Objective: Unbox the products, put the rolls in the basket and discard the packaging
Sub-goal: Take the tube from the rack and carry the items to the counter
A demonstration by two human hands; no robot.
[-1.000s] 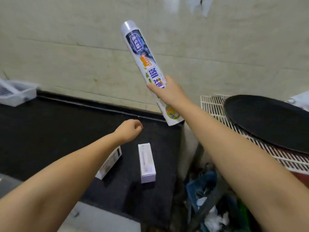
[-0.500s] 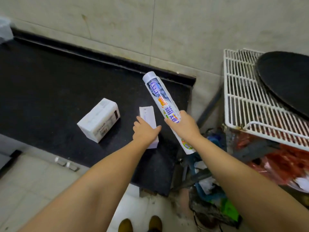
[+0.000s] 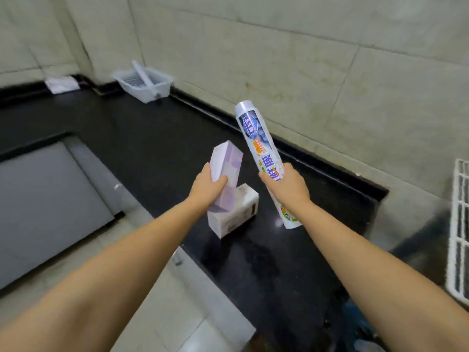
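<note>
My right hand [image 3: 288, 185] grips a long white roll [image 3: 258, 146] with blue and orange print, held upright and tilted above the black counter [image 3: 157, 138]. A narrow lilac-and-white box [image 3: 227, 171] is lifted off the counter in my left hand [image 3: 208, 189]. Just below and behind that box, a second white box [image 3: 237, 213] lies on the counter. A white plastic basket [image 3: 146, 83] stands far back at the wall, with another roll [image 3: 142, 73] leaning inside it.
A white cloth or paper [image 3: 62, 83] lies at the counter's far left corner. A grey cabinet door [image 3: 43, 204] is below left. A white wire rack [image 3: 459, 229] stands at the right edge. Clutter sits on the floor at bottom right.
My left hand has taken the narrow box off the counter and raised it. The view has swung left, bringing the basket into sight. The roll stays in my right hand.
</note>
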